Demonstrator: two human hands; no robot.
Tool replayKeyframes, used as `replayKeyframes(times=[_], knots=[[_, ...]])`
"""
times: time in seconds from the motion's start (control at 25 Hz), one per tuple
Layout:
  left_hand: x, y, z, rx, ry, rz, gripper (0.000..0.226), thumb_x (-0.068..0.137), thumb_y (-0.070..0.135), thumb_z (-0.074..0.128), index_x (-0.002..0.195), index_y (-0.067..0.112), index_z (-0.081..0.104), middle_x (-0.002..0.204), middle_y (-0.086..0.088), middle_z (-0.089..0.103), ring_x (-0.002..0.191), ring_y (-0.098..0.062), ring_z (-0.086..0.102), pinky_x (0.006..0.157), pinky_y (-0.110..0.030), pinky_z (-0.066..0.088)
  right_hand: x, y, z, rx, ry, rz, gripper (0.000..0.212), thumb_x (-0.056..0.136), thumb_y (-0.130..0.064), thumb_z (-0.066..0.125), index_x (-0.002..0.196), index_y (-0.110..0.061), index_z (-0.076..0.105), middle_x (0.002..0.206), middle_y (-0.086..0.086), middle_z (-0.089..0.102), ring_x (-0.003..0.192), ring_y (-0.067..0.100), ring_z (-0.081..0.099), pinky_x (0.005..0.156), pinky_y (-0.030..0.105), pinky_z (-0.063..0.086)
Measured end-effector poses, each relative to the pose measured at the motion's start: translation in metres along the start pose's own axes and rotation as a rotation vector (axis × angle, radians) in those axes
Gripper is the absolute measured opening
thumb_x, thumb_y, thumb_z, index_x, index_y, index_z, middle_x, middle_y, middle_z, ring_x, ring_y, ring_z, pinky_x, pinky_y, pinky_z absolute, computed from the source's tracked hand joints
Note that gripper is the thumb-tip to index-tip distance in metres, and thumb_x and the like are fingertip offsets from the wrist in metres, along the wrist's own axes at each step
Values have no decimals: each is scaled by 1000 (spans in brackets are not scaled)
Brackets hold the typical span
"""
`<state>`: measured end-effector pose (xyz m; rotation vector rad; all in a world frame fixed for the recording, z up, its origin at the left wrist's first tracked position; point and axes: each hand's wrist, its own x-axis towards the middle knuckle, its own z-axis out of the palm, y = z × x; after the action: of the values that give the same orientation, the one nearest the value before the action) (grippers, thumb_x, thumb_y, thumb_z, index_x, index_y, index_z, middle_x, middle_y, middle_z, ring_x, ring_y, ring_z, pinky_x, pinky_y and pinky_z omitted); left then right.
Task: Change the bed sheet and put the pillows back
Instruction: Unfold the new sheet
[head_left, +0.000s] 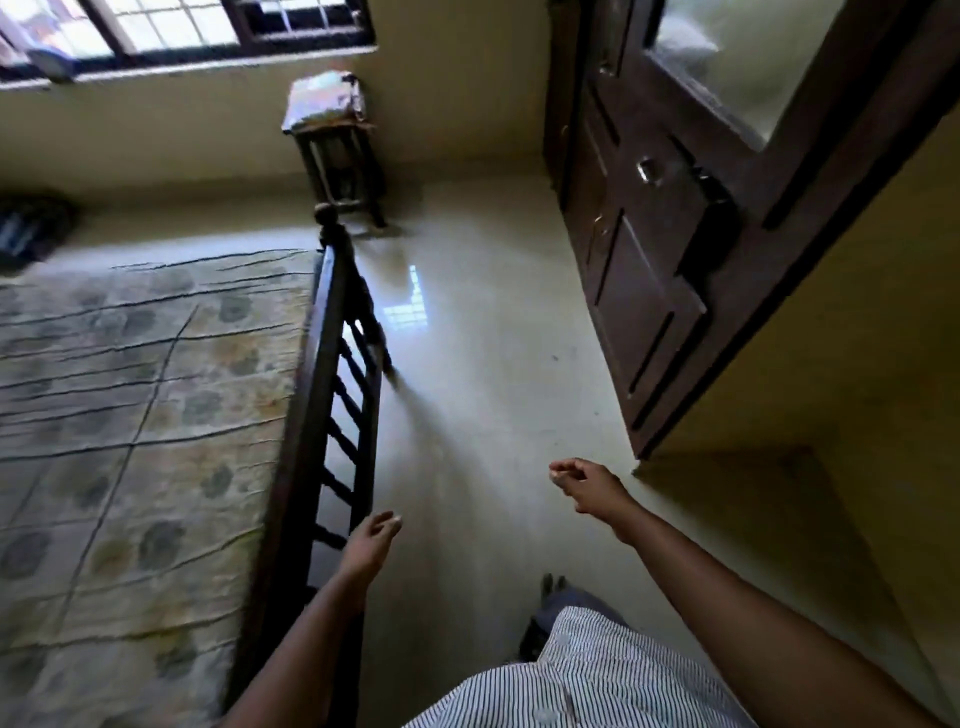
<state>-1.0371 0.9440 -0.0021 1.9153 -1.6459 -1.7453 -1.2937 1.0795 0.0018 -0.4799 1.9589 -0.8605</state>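
Obs., left to right.

- Bed sheet (130, 415): pale, with a blotchy printed pattern. It lies spread flat over the mattress and reaches the end rail. Straight fold creases run across it in a grid. Judgement: this is probably the fresh sheet, already laid. The tuck at the edges is not visible.
- Dark striped object (31, 223): at the far left edge, beyond the sheet. Too blurred to tell whether it is a pillow.
- No pillow lies on the visible part of the bed.
- Window (156, 31): above, dark frame, daylight coming in.
- Bed end rail (332, 374): dark wood with turned spindles and a knob on the corner post.
- Stool (343, 161): beyond that post, against the wall. It carries a pale cloth bundle (324, 98), either pillows or folded linen; cannot tell which.
- Left hand (371, 540): just beside the rail's lower spindles. Fingers straight and close together, holding nothing. Contact with the rail cannot be told.
- Floor (467, 364): glossy and pale, reflecting the window.
- Right hand (576, 483): out over the floor, well apart from the bed. Fingers curled in toward the palm, nothing visible in them.
- Wooden door (649, 260): far right, panelled.

Status (judgement): the sheet change looks largely done. The pillows are not yet back on the bed. What is left is to fetch them, possibly from the stool, and set them at the head.
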Motion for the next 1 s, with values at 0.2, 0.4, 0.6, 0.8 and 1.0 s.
replayKeyframes(times=[0.2,0.4,0.6,0.8,1.0], knots=[[82,-4,-51,-149,101,-171,36,96,22,50,130,10,51,120,-9,56,106,-24,53,81,-31,40,113,-71,49,-149,-214,-9,25,92,-24,57,115,-15,61,105,3,62,95,16,57,72,25,46],[198,114,-66,-175,84,-221,37,95,29,50,128,12,52,117,-15,58,97,-24,51,73,-29,39,239,-141,12,-162,-226,63,25,93,-26,55,116,-17,58,111,5,60,102,21,57,76,31,48],[318,252,-92,-132,134,-73,36,95,22,51,128,7,53,124,-13,57,89,-20,55,57,-19,35,353,-227,-15,-131,-187,89,15,93,-26,54,108,-21,57,114,6,60,99,19,58,74,29,47],[426,346,-110,-273,85,-59,33,94,27,53,124,12,54,110,-7,57,89,-15,50,66,-24,37,483,-342,-4,-151,-201,18,16,94,-26,54,109,-20,58,112,5,59,97,17,58,63,22,46],[545,429,-153,-347,17,-164,46,86,40,59,123,13,53,108,-4,55,97,-20,51,75,-29,38,610,-480,30,-184,-224,-6,17,95,-26,52,110,-20,57,109,5,58,99,19,55,69,26,45]])
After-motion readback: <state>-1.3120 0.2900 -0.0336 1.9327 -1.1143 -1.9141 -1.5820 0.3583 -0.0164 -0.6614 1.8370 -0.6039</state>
